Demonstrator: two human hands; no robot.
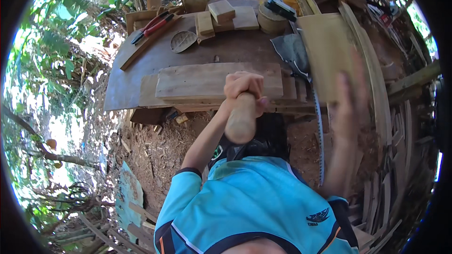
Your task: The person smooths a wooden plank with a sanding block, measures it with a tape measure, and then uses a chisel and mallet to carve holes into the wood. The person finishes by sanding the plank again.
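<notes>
An outdoor bench (pixel 235 50) is strewn with blocks (pixel 221 12), pliers (pixel 157 25) and a plank (pixel 188 81). The wood (pixel 240 124) is held at the bench's near side. Its near end is seen already rounded; its far end is covered, so how much is left cannot be judged. It is clamped in the left hand (pixel 244 84), fingers curled tight. The right hand (pixel 347 96) is held apart, blurred, fingers seemingly extended, nothing seen gripped; whether the board (pixel 325 49) is touched cannot be told.
</notes>
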